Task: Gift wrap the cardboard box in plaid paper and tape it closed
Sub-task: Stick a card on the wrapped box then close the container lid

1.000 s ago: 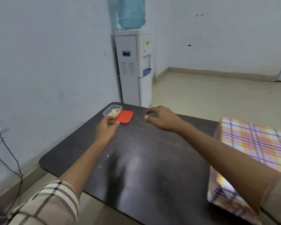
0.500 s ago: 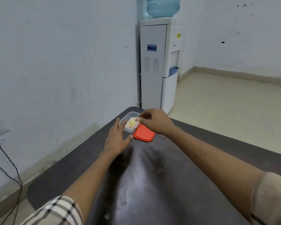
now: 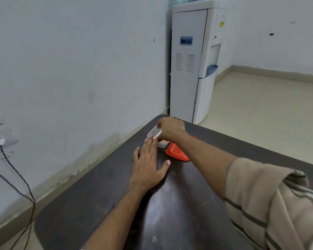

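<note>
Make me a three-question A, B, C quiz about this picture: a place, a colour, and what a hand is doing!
1. Where is the clear tub?
A) near the far corner of the table
B) on a chair
C) on a shelf

2. What colour is the lid beside the tub?
A) blue
B) red
C) green

3. How is the left hand?
A) in a fist
B) holding scissors
C) flat on the table, fingers straight

Answers:
1 A: it sits by the far corner.
2 B: the lid is plainly red.
3 C: palm down, fingers straight.
</note>
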